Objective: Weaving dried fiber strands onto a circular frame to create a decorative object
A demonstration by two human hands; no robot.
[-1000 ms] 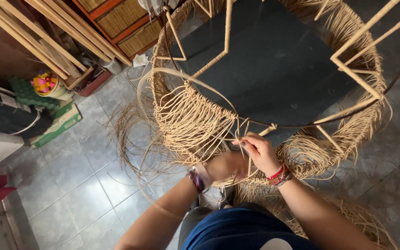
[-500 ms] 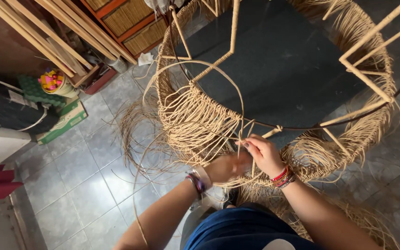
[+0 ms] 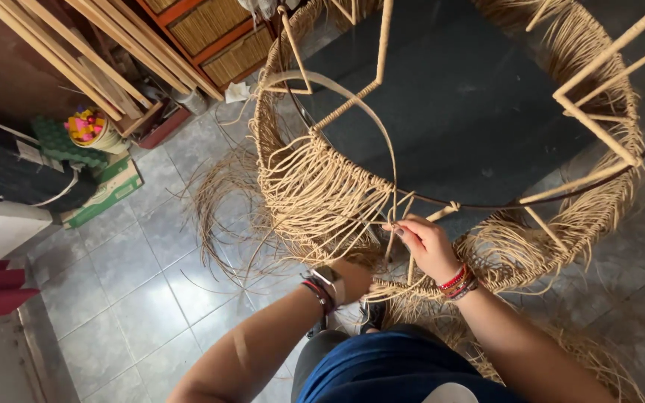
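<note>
— At the near rim of the round woven straw-coloured basket frame (image 3: 442,186), what does the right hand (image 3: 428,242) do?
— It pinches a thin pale fibre strand (image 3: 382,134); the left hand (image 3: 352,280) is half hidden, grip unclear.

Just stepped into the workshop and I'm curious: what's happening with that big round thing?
A person is weaving pale cane strands onto a large round frame that stands on the tiled floor. The right hand pinches a strand at the frame's lower rim; the strand loops up in an arc over the weave. The left hand reaches in just below, partly hidden behind the woven part. Loose strands trail on the floor.
</note>
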